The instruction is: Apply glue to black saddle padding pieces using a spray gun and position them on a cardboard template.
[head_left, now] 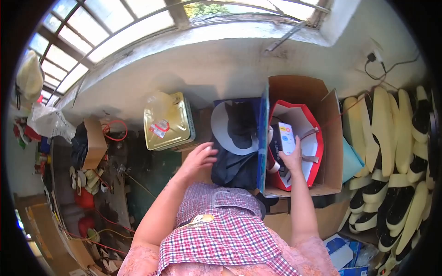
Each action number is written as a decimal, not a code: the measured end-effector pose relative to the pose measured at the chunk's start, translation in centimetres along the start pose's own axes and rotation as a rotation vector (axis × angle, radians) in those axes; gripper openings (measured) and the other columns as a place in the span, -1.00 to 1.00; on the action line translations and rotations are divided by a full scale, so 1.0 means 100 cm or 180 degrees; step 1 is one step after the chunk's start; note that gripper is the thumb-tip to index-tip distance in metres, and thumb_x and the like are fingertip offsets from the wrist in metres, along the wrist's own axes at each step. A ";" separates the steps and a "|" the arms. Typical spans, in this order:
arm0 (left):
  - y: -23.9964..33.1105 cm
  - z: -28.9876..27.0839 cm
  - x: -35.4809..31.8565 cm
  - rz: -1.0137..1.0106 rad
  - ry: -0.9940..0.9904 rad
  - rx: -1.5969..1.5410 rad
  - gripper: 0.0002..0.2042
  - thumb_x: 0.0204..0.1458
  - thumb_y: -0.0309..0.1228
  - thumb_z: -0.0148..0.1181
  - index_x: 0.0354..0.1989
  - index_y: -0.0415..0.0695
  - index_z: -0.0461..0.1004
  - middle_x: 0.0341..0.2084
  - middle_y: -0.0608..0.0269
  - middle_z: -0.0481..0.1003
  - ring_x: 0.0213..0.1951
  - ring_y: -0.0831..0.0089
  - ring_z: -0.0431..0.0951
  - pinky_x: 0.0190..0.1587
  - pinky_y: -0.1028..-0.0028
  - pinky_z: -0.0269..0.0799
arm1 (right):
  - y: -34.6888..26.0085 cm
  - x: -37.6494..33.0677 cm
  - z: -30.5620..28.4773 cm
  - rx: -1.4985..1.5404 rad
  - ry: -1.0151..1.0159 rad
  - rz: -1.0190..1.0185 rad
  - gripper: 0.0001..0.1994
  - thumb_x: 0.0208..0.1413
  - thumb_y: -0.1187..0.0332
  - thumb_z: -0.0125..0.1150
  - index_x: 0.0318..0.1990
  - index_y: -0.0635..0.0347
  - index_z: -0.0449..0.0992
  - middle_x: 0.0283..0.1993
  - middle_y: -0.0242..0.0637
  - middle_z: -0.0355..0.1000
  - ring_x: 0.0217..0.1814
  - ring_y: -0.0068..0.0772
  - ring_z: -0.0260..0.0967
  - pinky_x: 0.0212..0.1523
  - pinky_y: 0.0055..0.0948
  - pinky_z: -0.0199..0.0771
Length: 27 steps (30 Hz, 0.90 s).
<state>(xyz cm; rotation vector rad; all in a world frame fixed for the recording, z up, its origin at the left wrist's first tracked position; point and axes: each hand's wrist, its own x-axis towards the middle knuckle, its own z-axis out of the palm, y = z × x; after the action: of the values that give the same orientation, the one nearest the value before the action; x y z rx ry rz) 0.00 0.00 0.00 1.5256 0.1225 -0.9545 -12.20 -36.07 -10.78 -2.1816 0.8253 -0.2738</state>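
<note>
Right hand (293,158) grips the white box (285,138) inside the red bag (309,138); left hand (199,158) spread on dark cloth (235,168); next, seemingly, seating it deeper.

Setting: small shoemaking workshop | Evidence: stacked shoe soles (391,152), cardboard box (322,138), metal can (168,120), cluttered table (92,184), bare concrete wall (221,69)

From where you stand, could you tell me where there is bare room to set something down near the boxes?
Little: a strip of cardboard box floor beside the red bag, and the yellow tin's flat top. The left hand rests on dark cloth; the right hand holds a phone in the bag. The soles rightward are tightly packed.
</note>
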 end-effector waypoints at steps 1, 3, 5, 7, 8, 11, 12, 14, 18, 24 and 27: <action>-0.006 0.001 -0.002 -0.0012 0.0017 -0.0058 -0.46 0.17 -0.08 -0.01 0.25 -0.09 0.15 0.06 0.11 0.39 -0.05 0.34 0.48 0.03 0.38 0.34 | 0.015 0.007 0.000 -0.0052 -0.0155 0.0130 -0.02 -0.37 0.30 0.36 0.31 0.20 -0.04 0.12 0.17 0.26 0.14 0.17 0.25 0.16 -0.13 0.25; -0.035 -0.046 -0.004 -0.0222 0.0661 0.0041 -0.50 0.17 -0.10 -0.01 0.22 -0.10 0.20 0.02 0.14 0.42 -0.10 0.39 0.49 -0.04 0.42 0.37 | 0.017 0.032 0.013 -0.0318 0.0005 -0.0156 -0.02 -0.39 0.30 0.38 0.30 0.18 -0.02 0.08 0.15 0.29 0.12 0.17 0.26 0.13 -0.11 0.28; -0.092 -0.105 -0.038 -0.0670 0.1271 0.0123 -0.50 0.14 -0.09 0.02 0.20 -0.07 0.22 -0.03 0.18 0.43 -0.19 0.42 0.49 -0.14 0.44 0.38 | 0.000 0.028 0.035 -0.0944 -0.0396 -0.0071 -0.01 -0.40 0.30 0.40 0.30 0.14 -0.02 0.07 0.15 0.29 0.13 0.16 0.25 0.10 -0.09 0.29; -0.148 -0.145 -0.087 -0.1184 0.1844 -0.0011 -0.50 0.13 -0.08 0.02 0.19 -0.05 0.22 -0.01 0.16 0.42 -0.23 0.39 0.51 -0.23 0.43 0.40 | -0.001 0.021 0.051 -0.1369 -0.0503 -0.0206 -0.11 -0.32 0.24 0.38 0.26 0.10 0.07 0.04 0.09 0.33 0.10 0.14 0.29 0.04 -0.07 0.33; -0.178 -0.168 -0.113 -0.1424 0.2095 -0.0110 -0.51 0.13 -0.09 0.02 0.18 -0.03 0.24 -0.02 0.14 0.42 -0.26 0.35 0.52 -0.28 0.40 0.41 | 0.006 0.025 0.065 -0.1405 -0.0638 0.0039 -0.18 -0.28 0.20 0.36 0.23 0.10 0.12 0.01 0.06 0.36 0.06 0.15 0.32 0.01 -0.05 0.35; -0.246 -0.206 -0.187 -0.1994 0.2512 -0.0329 -0.52 0.11 -0.08 0.02 0.16 -0.04 0.25 -0.06 0.14 0.43 -0.30 0.30 0.53 -0.31 0.34 0.42 | 0.104 0.041 0.091 -0.1037 -0.0467 -0.0091 -0.32 -0.18 0.09 0.31 0.13 0.11 0.24 -0.05 -0.03 0.42 -0.03 0.18 0.37 -0.06 -0.04 0.40; -0.252 -0.221 -0.159 -0.1919 0.2246 -0.0373 -0.52 0.11 -0.08 0.02 0.15 -0.04 0.26 -0.08 0.13 0.43 -0.30 0.28 0.53 -0.31 0.32 0.42 | 0.184 0.076 0.046 -0.0386 -0.0328 0.0387 -0.30 -0.18 0.07 0.32 0.14 0.17 0.24 -0.02 -0.01 0.42 0.01 0.14 0.37 -0.05 -0.06 0.39; -0.287 -0.247 -0.190 -0.1961 0.2476 -0.0644 -0.53 0.10 -0.07 0.02 0.12 -0.05 0.27 -0.09 0.12 0.43 -0.31 0.24 0.53 -0.30 0.26 0.43 | 0.183 0.080 0.018 -0.1123 -0.0170 0.0073 -0.24 -0.20 0.08 0.35 0.14 0.29 0.21 0.13 0.10 0.26 0.16 0.03 0.25 0.10 -0.11 0.28; -0.385 -0.270 -0.321 -0.2274 0.3405 -0.1599 -0.52 0.08 -0.08 0.04 0.10 -0.09 0.29 -0.06 0.08 0.42 -0.31 0.16 0.54 -0.28 0.19 0.44 | 0.010 0.073 0.053 -0.1366 0.1272 -0.0760 -0.51 -0.09 0.36 0.18 0.04 0.39 0.35 0.07 0.15 0.33 0.11 0.10 0.27 0.09 -0.07 0.29; -0.395 -0.348 -0.355 -0.1415 0.3851 -0.2585 -0.54 0.11 -0.13 0.05 0.13 -0.08 0.27 -0.06 0.09 0.44 -0.30 0.20 0.54 -0.25 0.26 0.45 | -0.297 -0.051 0.175 -0.0436 0.0560 -0.2506 -0.61 0.08 0.54 -0.01 0.11 0.26 0.35 0.01 -0.11 0.39 0.01 -0.19 0.36 0.03 -0.32 0.38; -0.306 -0.418 -0.370 0.0256 0.4367 -0.2219 -0.64 0.13 -0.22 0.07 0.04 -0.12 0.39 -0.15 0.18 0.51 -0.25 0.37 0.55 -0.19 0.44 0.43 | -0.418 -0.163 0.335 0.0925 -0.0999 -0.3055 -0.74 0.05 0.60 0.00 -0.07 0.29 0.43 -0.11 -0.15 0.41 -0.05 -0.30 0.37 -0.04 -0.44 0.36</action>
<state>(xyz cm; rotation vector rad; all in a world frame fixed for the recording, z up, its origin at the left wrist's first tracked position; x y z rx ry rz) -21.68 59.52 -5.73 1.2336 1.2095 0.3493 9.59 14.68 -1.84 -2.1053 -0.4568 -0.4607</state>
